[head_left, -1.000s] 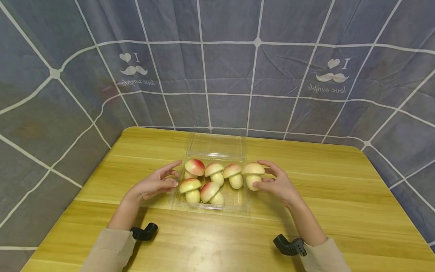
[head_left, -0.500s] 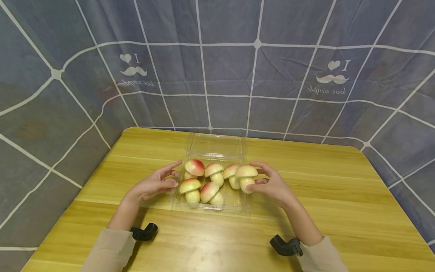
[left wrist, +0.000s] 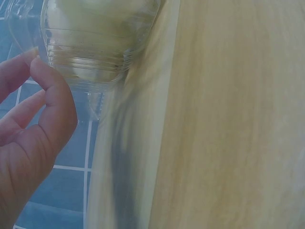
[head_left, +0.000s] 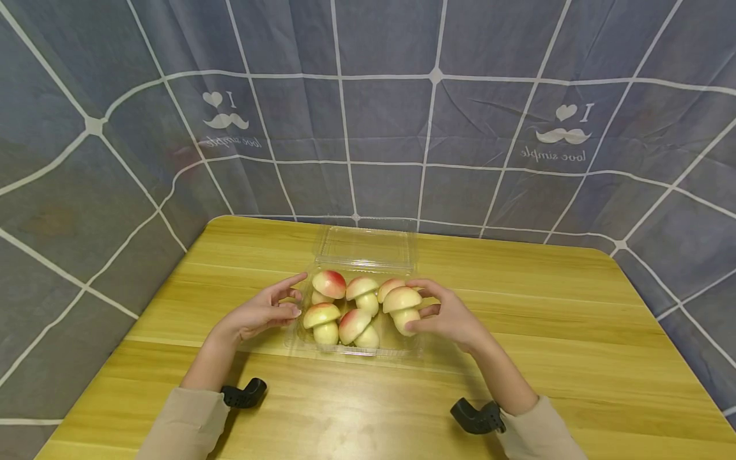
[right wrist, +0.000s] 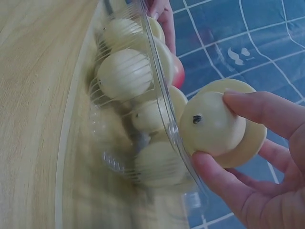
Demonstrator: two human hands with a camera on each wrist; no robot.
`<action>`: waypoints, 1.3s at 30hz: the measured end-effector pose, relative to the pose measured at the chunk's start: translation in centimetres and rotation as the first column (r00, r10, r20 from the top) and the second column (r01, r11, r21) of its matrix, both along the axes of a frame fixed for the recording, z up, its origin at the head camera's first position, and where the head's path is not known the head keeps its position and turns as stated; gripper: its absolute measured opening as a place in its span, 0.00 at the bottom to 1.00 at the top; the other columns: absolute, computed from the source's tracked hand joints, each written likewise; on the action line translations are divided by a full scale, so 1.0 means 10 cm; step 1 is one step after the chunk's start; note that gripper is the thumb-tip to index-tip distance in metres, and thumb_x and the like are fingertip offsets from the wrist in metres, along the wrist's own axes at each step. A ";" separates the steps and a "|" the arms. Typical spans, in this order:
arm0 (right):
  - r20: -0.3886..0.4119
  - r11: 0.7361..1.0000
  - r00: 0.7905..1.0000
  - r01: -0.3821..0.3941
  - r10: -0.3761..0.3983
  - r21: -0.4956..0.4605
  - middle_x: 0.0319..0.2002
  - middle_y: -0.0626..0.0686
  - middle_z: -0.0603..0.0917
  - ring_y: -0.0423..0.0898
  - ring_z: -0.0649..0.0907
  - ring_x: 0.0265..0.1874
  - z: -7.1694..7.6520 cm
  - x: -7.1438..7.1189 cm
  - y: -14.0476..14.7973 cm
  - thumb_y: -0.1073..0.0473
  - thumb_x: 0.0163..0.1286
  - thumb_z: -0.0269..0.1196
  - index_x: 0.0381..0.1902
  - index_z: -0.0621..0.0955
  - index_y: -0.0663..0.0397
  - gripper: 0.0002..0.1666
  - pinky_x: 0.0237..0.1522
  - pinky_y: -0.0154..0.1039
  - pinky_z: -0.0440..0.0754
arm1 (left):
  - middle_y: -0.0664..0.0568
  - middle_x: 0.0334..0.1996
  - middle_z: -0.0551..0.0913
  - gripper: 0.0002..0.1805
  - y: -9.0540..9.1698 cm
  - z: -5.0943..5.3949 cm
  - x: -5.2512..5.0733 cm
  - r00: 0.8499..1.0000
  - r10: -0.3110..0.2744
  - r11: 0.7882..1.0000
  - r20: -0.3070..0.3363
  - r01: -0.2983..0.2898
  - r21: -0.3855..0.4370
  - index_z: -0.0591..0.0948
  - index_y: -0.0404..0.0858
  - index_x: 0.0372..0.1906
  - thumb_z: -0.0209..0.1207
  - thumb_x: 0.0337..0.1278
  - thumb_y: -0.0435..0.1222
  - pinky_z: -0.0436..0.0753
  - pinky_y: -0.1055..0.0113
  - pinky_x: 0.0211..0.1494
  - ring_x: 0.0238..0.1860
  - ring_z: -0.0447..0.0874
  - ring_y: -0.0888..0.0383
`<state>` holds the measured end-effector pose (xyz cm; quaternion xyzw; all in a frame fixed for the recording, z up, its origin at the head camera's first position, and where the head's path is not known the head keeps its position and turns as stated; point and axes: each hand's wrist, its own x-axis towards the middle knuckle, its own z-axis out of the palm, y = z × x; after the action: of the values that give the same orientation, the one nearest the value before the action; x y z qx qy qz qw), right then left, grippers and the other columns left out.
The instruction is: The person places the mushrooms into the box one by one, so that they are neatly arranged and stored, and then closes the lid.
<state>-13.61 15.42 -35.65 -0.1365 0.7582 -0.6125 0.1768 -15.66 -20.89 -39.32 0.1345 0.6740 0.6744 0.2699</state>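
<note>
Several pale yellow and red toy mushrooms [head_left: 322, 322] lie in a clear plastic clamshell box [head_left: 397, 350], whose hinged lid [head_left: 368, 246] lies back. My right hand [head_left: 445, 316] holds another toy mushroom [head_left: 402, 305] over the box's right part, cap up. Its thumb and fingers grip the stem and cap, and in the right wrist view the round stem end of the mushroom [right wrist: 212, 124] shows a dark spot. At the box's left edge, my left hand [head_left: 264, 311] rests thumb and index fingertips at the rim, spaced apart. Part of one mushroom [head_left: 391, 287] is hidden behind the held one.
The box stands on a yellow wood-grain table [head_left: 546, 332]. Behind it and at both sides hangs a grey-blue curtain [head_left: 385, 121] with white grid lines. A black wrist mount [head_left: 246, 392] sits on each forearm.
My right hand has carried its toy mushroom leftward and slightly toward me, from the box's right edge to over the box, now partly covering another mushroom. The left hand has stayed in place.
</note>
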 end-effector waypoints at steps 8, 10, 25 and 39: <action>-0.078 0.994 0.994 -0.074 0.080 0.076 0.54 0.65 0.68 0.52 0.81 0.36 0.00 0.02 -0.07 0.71 0.48 0.70 0.61 0.69 0.59 0.40 0.34 0.41 0.82 | 0.45 0.47 0.61 0.44 0.00 -0.01 0.01 1.000 0.000 1.000 -0.005 0.000 -0.002 0.44 0.38 0.74 0.54 0.58 0.25 0.75 0.71 0.36 0.31 0.70 0.63; -0.082 0.993 0.993 -0.079 0.087 0.092 0.53 0.65 0.69 0.52 0.81 0.36 0.00 0.02 -0.09 0.71 0.48 0.70 0.61 0.70 0.59 0.40 0.34 0.42 0.82 | 0.45 0.47 0.61 0.44 0.00 -0.01 0.01 1.000 -0.003 1.000 -0.006 0.003 -0.001 0.44 0.38 0.74 0.54 0.58 0.25 0.75 0.71 0.36 0.31 0.70 0.63; -0.118 0.973 0.984 -0.111 0.137 0.201 0.51 0.63 0.70 0.51 0.81 0.36 -0.03 0.04 -0.18 0.68 0.48 0.71 0.60 0.71 0.57 0.39 0.32 0.41 0.82 | 0.46 0.46 0.61 0.43 -0.01 -0.04 0.00 1.000 -0.011 1.000 -0.014 0.011 -0.001 0.44 0.39 0.74 0.55 0.59 0.25 0.75 0.70 0.36 0.32 0.70 0.63; -0.147 0.955 0.975 -0.122 0.166 0.270 0.49 0.62 0.70 0.48 0.82 0.34 -0.02 0.04 -0.25 0.69 0.49 0.70 0.60 0.71 0.56 0.39 0.29 0.39 0.81 | 0.45 0.47 0.61 0.43 -0.02 -0.05 -0.01 1.000 -0.008 1.000 -0.010 0.008 0.005 0.44 0.39 0.74 0.54 0.59 0.25 0.75 0.71 0.36 0.31 0.70 0.62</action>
<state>-13.20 12.97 -35.89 -0.2182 0.8319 -0.4799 0.1729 -15.73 -21.12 -39.84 0.1413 0.6731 0.6743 0.2689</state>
